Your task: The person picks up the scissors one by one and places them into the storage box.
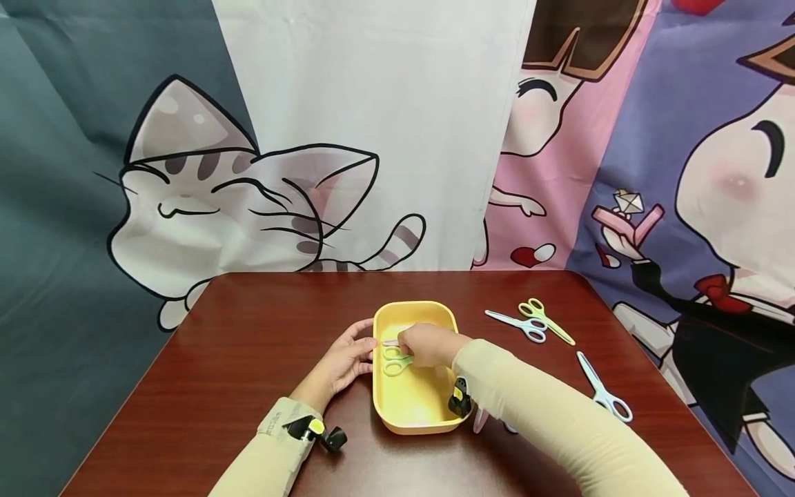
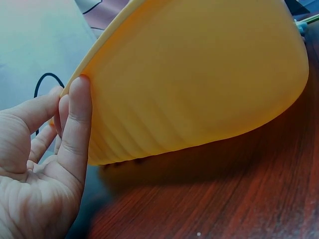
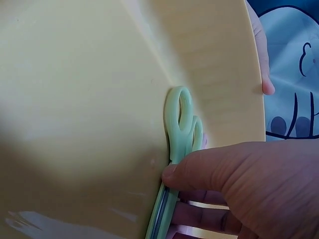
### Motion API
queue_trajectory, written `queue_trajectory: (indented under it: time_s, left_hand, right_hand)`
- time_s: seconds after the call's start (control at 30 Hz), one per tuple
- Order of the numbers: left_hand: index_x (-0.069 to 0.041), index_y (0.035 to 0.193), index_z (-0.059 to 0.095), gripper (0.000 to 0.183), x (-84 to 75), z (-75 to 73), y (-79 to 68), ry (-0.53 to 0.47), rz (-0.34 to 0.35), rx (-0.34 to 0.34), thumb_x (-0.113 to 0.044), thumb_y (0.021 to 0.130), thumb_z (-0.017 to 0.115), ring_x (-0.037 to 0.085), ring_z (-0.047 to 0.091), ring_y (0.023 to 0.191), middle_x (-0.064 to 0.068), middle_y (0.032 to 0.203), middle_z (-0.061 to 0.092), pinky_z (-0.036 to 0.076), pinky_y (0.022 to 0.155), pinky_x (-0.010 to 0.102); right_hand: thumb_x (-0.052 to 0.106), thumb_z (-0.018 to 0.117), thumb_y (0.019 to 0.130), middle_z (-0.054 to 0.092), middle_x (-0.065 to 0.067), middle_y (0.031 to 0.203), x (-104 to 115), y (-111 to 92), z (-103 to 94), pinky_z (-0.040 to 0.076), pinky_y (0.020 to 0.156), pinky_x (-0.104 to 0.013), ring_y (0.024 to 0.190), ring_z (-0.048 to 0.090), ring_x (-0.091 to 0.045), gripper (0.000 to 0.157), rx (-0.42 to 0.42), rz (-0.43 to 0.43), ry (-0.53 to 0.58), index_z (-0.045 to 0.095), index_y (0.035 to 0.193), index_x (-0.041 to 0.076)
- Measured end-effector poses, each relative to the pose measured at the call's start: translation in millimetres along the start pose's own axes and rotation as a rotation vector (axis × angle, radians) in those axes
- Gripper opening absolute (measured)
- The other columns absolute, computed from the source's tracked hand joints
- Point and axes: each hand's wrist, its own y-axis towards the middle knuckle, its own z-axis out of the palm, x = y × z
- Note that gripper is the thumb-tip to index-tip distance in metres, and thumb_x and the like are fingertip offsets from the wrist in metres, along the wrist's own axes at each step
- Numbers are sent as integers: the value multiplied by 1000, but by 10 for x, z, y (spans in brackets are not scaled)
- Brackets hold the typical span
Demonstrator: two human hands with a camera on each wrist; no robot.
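A yellow plastic bin (image 1: 417,414) stands on the table in front of me. My left hand (image 1: 344,357) holds its left side, thumb at the rim and fingers against the outer wall (image 2: 199,74). Inside the bin, my right hand (image 1: 431,344) pinches a pair of light green scissors (image 3: 180,119) just below the handle loops, with the thumb on top. Those loops point toward the bin's left wall. A pink piece (image 1: 390,342) shows beside the green scissors, its remainder hidden by my right hand.
To the right of the bin lie blue scissors (image 1: 535,330) touching yellow-green scissors (image 1: 562,333). Another pair of blue scissors (image 1: 604,395) is nearer the right edge. A pink tip (image 1: 480,420) and a bit of blue (image 1: 511,429) peek out by my right sleeve. A printed cloth (image 1: 404,103) hangs behind the table.
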Motion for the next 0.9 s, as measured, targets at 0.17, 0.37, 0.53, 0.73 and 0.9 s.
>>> queue_trajectory:
  time_s: [0.17, 0.37, 0.53, 0.73, 0.9]
  left_hand:
    - [-11, 142, 24, 55, -11, 1, 3, 8, 6, 6, -2, 94, 48, 17, 59, 72, 11, 97, 56, 54, 59, 30]
    - [-13, 141, 26, 54, 30, -21, 21, -7, 2, -12, -1, 93, 49, 18, 59, 71, 12, 96, 56, 54, 58, 30]
    - [-13, 138, 30, 51, 70, -40, 49, -13, 26, -33, -3, 93, 50, 16, 58, 67, 12, 95, 57, 53, 55, 28]
    - [-13, 139, 30, 53, 102, -35, 52, -27, 13, -18, -2, 92, 52, 15, 57, 67, 11, 94, 56, 53, 56, 29]
    - [-12, 139, 30, 54, 108, -30, 44, -33, 35, -34, -2, 91, 53, 16, 57, 67, 12, 95, 57, 53, 55, 29]
  right_hand:
    - [8, 70, 73, 48, 7, 65, 5, -18, -21, 39, 57, -23, 61, 44, -11, 14, -18, -12, -16, 59, 79, 13]
    - [7, 70, 72, 48, 7, 65, -2, -41, -57, 39, 58, -23, 62, 44, -11, 15, -38, -31, 11, 59, 82, 12]
    - [14, 71, 76, 60, 1, 81, -75, -106, -307, 46, 65, -26, 71, 53, -12, 26, -77, -24, 87, 62, 100, 12]
    - [14, 70, 76, 60, 3, 84, -392, -345, -633, 47, 64, -28, 73, 55, -10, 32, -185, 44, 81, 60, 107, 13]
    - [19, 72, 76, 58, 5, 78, -788, -635, -739, 48, 65, -32, 71, 55, -12, 29, -276, 152, 103, 59, 102, 13]
